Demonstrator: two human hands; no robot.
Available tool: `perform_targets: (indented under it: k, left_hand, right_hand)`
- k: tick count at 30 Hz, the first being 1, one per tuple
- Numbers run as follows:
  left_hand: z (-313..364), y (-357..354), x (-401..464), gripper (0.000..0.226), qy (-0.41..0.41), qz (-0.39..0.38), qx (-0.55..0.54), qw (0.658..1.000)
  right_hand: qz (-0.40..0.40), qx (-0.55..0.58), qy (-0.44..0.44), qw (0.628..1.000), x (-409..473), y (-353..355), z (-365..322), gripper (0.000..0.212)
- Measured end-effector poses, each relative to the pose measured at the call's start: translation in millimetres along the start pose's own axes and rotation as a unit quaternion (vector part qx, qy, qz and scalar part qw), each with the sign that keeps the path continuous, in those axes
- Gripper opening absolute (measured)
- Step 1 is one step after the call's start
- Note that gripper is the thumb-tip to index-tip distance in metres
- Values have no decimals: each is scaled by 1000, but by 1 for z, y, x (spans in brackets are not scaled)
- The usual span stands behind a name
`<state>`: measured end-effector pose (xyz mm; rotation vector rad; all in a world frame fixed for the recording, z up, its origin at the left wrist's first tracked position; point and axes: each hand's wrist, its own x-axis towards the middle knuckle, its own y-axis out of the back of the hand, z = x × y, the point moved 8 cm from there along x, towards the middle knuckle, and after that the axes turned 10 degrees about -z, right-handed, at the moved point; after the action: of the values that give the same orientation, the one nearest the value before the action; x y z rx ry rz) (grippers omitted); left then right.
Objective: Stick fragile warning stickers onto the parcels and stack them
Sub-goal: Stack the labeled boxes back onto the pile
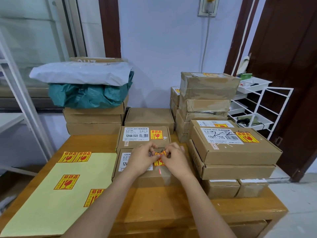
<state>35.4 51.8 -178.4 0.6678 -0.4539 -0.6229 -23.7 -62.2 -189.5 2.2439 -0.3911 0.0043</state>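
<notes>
Head view shows your left hand (143,158) and right hand (175,158) pinching a fragile sticker (159,160) over the near parcel (154,176), stickered parcels (235,146) stacked right of your grip, several plain boxes (149,117) beyond still unlabelled.

Pale blue wall (163,48) at 12 o'clock, wall socket (207,7) with cable hanging. Dark brown door (288,66) at 3 o'clock. White wire rack (260,107) beside it. Wooden table (171,203) central. Window (30,40) at 10 o'clock.
</notes>
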Motion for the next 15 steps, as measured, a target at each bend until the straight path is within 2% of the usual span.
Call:
perform_targets:
  k: [6,11,15]
  left_hand:
    - [-1,0,1,23,1,1,5,1000]
    - [0,-2,1,21,2,1,5,1000]
    - [-1,-2,1,19,5,2,1,1000]
  right_hand:
    - [-4,-56,-4,998,-1,0,-5,17]
    - [-9,-82,-15,996,-2,-1,-7,34]
    - [4,-28,-21,999,-2,1,-6,20]
